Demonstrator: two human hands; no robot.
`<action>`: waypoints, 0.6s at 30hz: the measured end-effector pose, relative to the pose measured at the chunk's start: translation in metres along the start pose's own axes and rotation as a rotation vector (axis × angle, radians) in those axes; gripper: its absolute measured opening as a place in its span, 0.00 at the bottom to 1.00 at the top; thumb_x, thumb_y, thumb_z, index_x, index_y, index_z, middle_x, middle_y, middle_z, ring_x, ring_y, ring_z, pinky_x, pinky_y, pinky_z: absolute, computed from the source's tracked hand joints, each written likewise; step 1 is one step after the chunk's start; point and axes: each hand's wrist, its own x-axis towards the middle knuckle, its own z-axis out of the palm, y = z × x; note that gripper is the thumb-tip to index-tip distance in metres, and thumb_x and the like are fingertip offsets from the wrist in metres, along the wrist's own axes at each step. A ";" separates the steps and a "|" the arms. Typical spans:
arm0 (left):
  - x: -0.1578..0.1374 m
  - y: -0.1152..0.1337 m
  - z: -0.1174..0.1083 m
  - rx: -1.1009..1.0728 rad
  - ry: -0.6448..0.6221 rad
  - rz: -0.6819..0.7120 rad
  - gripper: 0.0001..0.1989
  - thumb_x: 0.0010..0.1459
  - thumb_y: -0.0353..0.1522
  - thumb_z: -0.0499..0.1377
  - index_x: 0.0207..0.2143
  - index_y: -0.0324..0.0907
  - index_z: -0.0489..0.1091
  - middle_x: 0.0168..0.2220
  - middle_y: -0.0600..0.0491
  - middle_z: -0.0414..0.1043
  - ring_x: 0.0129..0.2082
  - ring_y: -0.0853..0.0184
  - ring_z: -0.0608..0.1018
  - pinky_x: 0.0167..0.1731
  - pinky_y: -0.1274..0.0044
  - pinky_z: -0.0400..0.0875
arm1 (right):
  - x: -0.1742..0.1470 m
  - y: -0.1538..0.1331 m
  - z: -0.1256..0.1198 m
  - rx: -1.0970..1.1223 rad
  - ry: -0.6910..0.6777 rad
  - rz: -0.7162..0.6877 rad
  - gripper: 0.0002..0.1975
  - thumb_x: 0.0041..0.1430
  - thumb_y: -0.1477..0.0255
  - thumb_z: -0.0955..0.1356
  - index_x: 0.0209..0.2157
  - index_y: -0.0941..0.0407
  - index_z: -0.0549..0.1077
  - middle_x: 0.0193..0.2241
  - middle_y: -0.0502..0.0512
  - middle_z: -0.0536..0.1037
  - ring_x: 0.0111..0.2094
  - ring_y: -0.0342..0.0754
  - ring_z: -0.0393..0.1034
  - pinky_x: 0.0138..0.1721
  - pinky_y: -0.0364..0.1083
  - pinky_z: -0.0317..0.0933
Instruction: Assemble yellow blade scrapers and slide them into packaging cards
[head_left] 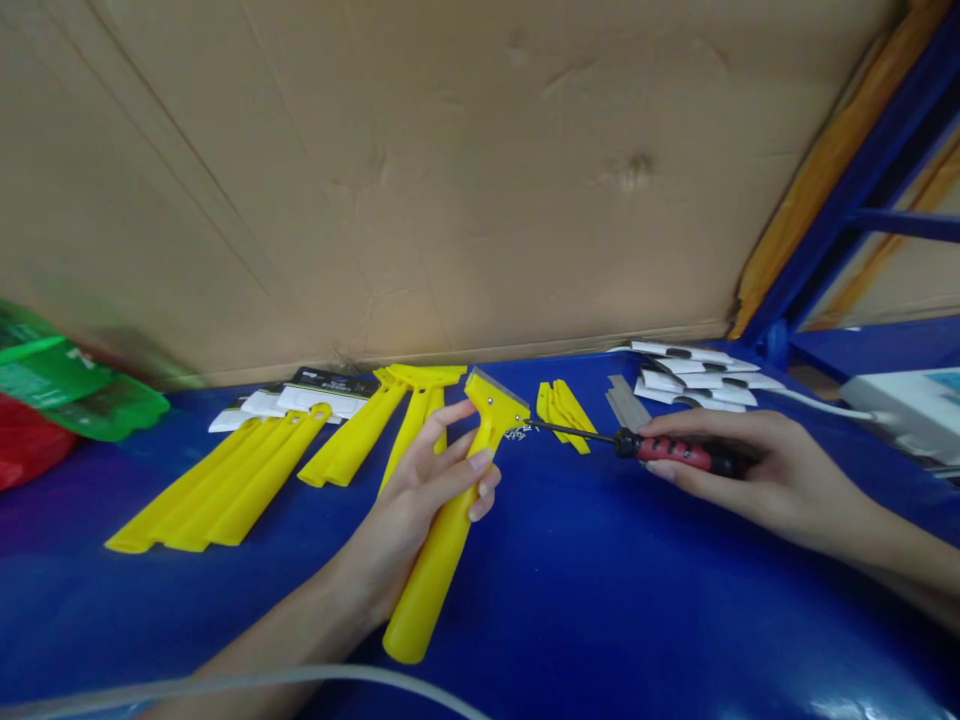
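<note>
My left hand (427,500) is wrapped round the neck of a yellow scraper (442,560), its head up and its wide handle pointing down toward me. Small screws show on the scraper's head, and a thin blade edge runs along its top. A red and black screwdriver (679,453) is gripped in my right hand (780,480), its shaft pointing left. The tip reaches the right side of the scraper's head; whether it sits in a screw I cannot tell. Behind the head lies a little pile of screws (516,434), partly covered.
Yellow handles (225,480) lie at the left, near assembled-looking scrapers (352,430) and black-and-white cards (330,390). Yellow clamp pieces (564,412), grey blades (627,402) and white-wrapped items (697,378) lie to the right. A pale cable (285,676) crosses the front; cardboard (450,180) stands behind.
</note>
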 end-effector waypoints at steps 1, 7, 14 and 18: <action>-0.001 0.001 0.001 0.004 0.010 -0.008 0.25 0.59 0.30 0.71 0.54 0.46 0.63 0.26 0.59 0.70 0.23 0.74 0.69 0.27 0.81 0.61 | 0.000 0.000 0.000 0.003 0.003 0.008 0.12 0.58 0.59 0.76 0.41 0.49 0.85 0.34 0.55 0.88 0.33 0.55 0.82 0.36 0.51 0.76; -0.003 0.005 0.004 0.009 0.004 -0.036 0.26 0.60 0.30 0.71 0.55 0.47 0.63 0.28 0.58 0.71 0.22 0.74 0.69 0.27 0.80 0.61 | 0.001 0.000 -0.001 -0.014 -0.012 0.006 0.11 0.58 0.62 0.75 0.41 0.50 0.85 0.35 0.55 0.88 0.33 0.55 0.82 0.37 0.52 0.75; -0.003 0.000 0.002 0.076 -0.011 0.003 0.24 0.60 0.32 0.71 0.53 0.47 0.64 0.30 0.58 0.71 0.23 0.74 0.70 0.29 0.78 0.63 | -0.003 -0.005 -0.004 -0.116 0.006 -0.119 0.09 0.59 0.64 0.75 0.42 0.46 0.85 0.41 0.56 0.86 0.42 0.58 0.81 0.47 0.56 0.75; -0.002 -0.004 0.001 0.109 -0.030 0.067 0.22 0.61 0.33 0.70 0.53 0.46 0.65 0.29 0.58 0.71 0.23 0.74 0.71 0.27 0.78 0.62 | -0.003 -0.013 -0.010 -0.025 -0.035 -0.037 0.14 0.57 0.61 0.75 0.45 0.45 0.84 0.46 0.59 0.84 0.47 0.61 0.80 0.48 0.57 0.76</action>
